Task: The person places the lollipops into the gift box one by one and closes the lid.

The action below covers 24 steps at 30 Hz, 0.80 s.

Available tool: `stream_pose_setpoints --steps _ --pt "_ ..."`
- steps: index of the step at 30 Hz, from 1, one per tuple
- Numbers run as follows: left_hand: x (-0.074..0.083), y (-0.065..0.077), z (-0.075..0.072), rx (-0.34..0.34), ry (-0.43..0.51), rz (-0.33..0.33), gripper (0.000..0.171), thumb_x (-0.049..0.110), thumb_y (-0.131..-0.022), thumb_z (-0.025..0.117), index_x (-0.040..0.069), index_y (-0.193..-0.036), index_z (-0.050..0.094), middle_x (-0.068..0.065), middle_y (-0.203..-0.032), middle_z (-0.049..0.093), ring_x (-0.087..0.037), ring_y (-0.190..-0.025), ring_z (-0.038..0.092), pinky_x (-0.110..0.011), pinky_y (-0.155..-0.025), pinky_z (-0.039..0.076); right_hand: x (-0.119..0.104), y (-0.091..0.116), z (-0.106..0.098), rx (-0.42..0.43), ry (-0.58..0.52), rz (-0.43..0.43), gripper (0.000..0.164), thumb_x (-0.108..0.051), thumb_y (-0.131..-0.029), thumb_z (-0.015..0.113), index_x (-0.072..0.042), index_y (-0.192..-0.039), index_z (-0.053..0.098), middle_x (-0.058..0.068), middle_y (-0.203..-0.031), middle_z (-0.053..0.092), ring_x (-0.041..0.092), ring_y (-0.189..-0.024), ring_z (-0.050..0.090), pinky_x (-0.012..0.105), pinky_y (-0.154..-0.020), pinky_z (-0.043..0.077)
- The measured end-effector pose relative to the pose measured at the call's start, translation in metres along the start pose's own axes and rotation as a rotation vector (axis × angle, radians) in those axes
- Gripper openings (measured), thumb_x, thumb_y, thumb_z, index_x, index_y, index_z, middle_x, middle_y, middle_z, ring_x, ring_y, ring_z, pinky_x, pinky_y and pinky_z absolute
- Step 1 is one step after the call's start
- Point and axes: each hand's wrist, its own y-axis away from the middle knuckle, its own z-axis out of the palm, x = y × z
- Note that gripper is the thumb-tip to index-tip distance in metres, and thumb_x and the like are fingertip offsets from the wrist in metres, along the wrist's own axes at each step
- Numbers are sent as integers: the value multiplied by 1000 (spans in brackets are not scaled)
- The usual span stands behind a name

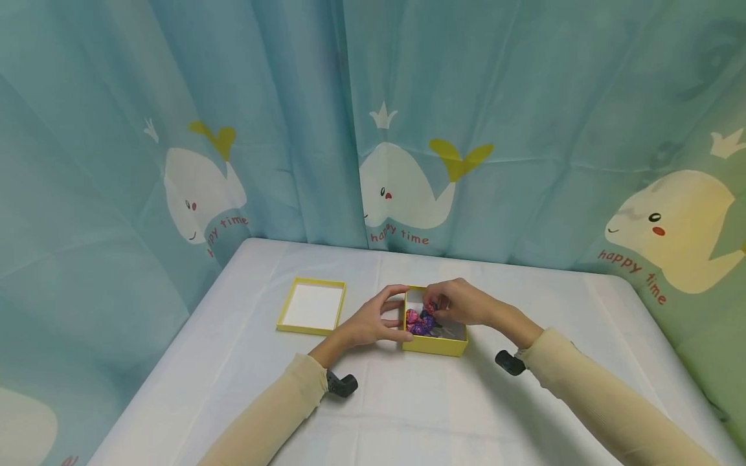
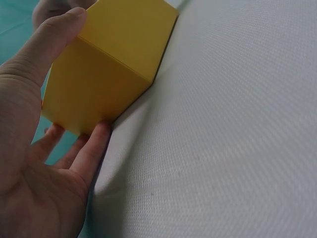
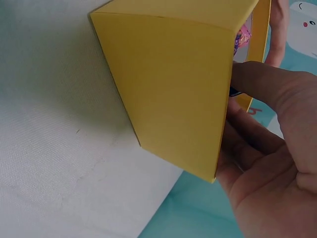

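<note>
A yellow box (image 1: 434, 346) stands uncovered on the table, with several lollipops (image 1: 427, 325) in pink and purple wrappers lying toward its left side. My left hand (image 1: 367, 322) grips the box from the left, thumb at the near corner and fingers spread along the side wall. Over the right rim reaches my right hand (image 1: 463, 303), its fingers down inside and pinching a wrapped lollipop (image 1: 431, 307). In the right wrist view, the box wall (image 3: 168, 84) hides most of those fingertips. The left wrist view shows the thumb (image 2: 67, 27) against the box's upper edge.
A shallow yellow lid (image 1: 313, 307), white inside, lies left of the box with its hollow side up. White cloth (image 1: 396, 414) covers the table. A blue curtain (image 1: 315, 162) with whale prints hangs along the far edge and both sides.
</note>
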Motion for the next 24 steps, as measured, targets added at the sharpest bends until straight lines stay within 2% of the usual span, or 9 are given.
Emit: stream_pose_setpoints --steps 6,13,24 --pt "-1 1 0 1 7 0 92 10 -82 89 27 -155 36 -1 -163 31 -26 -148 38 -32 -104 54 -2 -1 2 -24 11 -3 18 3 -89 75 -10 -98 69 -5 -85 64 12 -77 59 24 -70 55" --pt "0 0 0 -14 13 12 93 9 -83 88 23 -157 34 -5 -164 29 -29 -149 37 -32 -104 54 -1 -2 2 -15 30 -14 18 3 -88 76 -11 -97 68 -6 -83 62 11 -75 55 24 -67 51" --pt "3 0 0 -16 14 7 92 7 -83 87 22 -157 34 -6 -164 29 -30 -149 37 -33 -105 54 -1 -2 2 -16 32 -30 20 4 -87 76 -9 -100 68 -3 -87 65 10 -77 57 25 -69 54"
